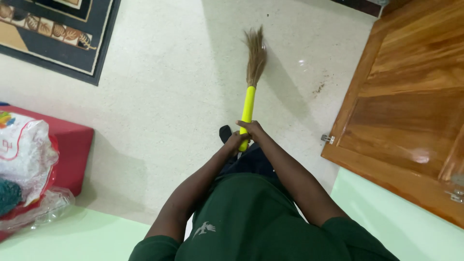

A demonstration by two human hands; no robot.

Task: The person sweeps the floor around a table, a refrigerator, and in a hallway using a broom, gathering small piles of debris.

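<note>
We hold a broom (250, 82) out in front of us, both hands wrapped round the near end of its bright yellow handle. The left hand (236, 141) sits lower, its fingers curled tight about the handle's butt; the right hand (251, 128) is just above it and touching it, likewise closed fully round the handle. The broom points away from us over the floor (169, 96), its brush a slim bundle of dry tan grass fibres that flares a little at the far tip and looks blurred there. We cannot tell whether the tip touches the floor or hangs just above it.

We judge the sweeping to be in mid-stroke, with the brush far out ahead. The next move seems to call for a firm two-handed pull or swing of the brush across the pale speckled floor, perhaps toward the scatter of dark specks (320, 87) lying to the right of the brush, near the wooden door (411, 96).

The handle is smooth, plastic-looking and straight, the fibres bound tightly where they enter it. Far left lies a dark patterned rug (58, 34); near left stands a red box (72, 150) with plastic bags (24, 150) resting on it.
</note>
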